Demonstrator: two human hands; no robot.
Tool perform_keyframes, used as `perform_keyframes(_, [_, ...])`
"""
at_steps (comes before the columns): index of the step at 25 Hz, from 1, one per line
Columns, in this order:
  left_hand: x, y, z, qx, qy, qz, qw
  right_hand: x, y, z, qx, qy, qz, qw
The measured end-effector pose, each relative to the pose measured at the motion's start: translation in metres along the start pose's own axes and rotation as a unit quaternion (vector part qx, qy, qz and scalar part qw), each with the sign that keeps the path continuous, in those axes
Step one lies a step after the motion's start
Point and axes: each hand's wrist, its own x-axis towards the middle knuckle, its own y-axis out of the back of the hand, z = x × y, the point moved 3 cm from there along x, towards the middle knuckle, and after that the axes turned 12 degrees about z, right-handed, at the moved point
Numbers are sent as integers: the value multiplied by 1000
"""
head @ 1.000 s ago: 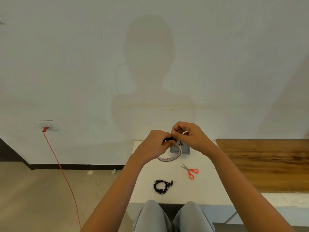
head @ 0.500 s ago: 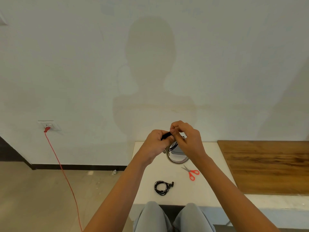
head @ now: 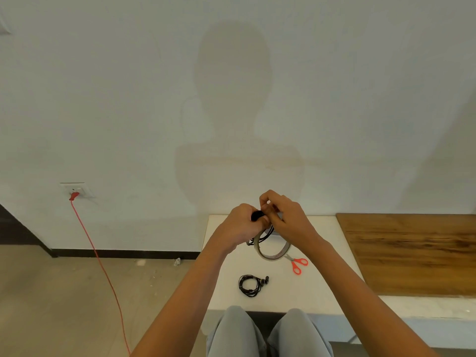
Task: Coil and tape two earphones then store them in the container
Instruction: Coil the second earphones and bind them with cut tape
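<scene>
- Grey trousered knees (head: pixel 268 333) nearest, tucked under the front edge of the white desk (head: pixel 322 287).
- Black, coiled earphone (head: pixel 251 285) lying alone on the desk near that edge, well apart from both hands; likely parked there to keep the working space free, though taped or not cannot be told.
- Orange-handled scissors (head: pixel 297 264) just beyond and to the right, within easy reach for cutting tape.
- Roll of tape (head: pixel 273 251) hanging below the hands, seemingly by its free end, just above the desk.
- Left hand (head: pixel 242 228) closed around the second earphone (head: pixel 264 234), probably gripping the bundle so the loops stay together; dark cable trailing beneath.
- Right hand (head: pixel 286 217) touching the left, fingers (head: pixel 265 202) pinched at the bundle, apparently pressing tape around it.
- Container not clearly visible; possibly hidden behind the hands.
- Wooden board (head: pixel 412 251) on the right, white wall (head: pixel 231 99) farthest.
</scene>
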Motion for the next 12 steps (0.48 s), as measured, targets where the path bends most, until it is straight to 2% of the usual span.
perform_keyframes(6, [2,3,-2,82,-53,35,995,-3,-1,3,24,-52,14,998])
perform_keyframes(9, [1,6,-2,102,-105,78,986,3,1,6,66,-156,-2,986])
perform_keyframes(12, [-1,6,-2,95,-134,101,981,12,3,9,117,-256,-67,957])
